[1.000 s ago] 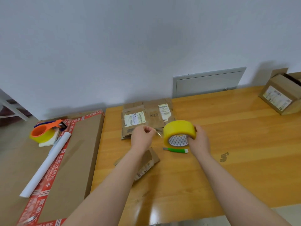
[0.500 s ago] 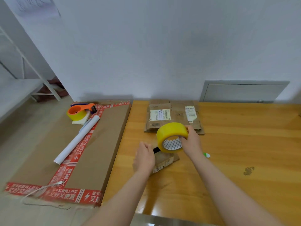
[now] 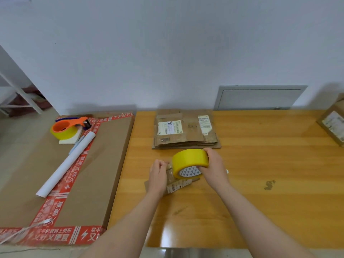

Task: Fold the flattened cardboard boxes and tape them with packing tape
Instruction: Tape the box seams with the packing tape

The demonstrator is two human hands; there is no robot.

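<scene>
1. I see the right hand (image 3: 214, 169) gripping the yellow tape roll (image 3: 188, 159). Its fingers curl over the top rim and its thumb sits lower, beside the patterned core.
2. The roll is held on edge just above the bench (image 3: 270, 211), with the core opening facing me.
3. The left hand (image 3: 158, 175) sits just left of the roll. Its fingertips are bunched together and pinch the free tape end (image 3: 169, 167), a short clear strip running to the roll.
4. Under both hands, a small flattened box (image 3: 179, 185) lies flat on the bench, label up, partly hidden by the left hand.
5. Behind the roll, near the wall, a stack of flattened boxes (image 3: 186, 135) lies flat, with white labels showing on top.
6. Left of the bench lies a large flat carton (image 3: 104, 174) edged with red printed tape.
7. On that carton rest an orange tape dispenser (image 3: 68, 125) loaded with yellow tape and a white paper tube (image 3: 67, 162) lying diagonally.
8. At the bench's far right stands an assembled box (image 3: 333, 125), cut off by the frame edge.
</scene>
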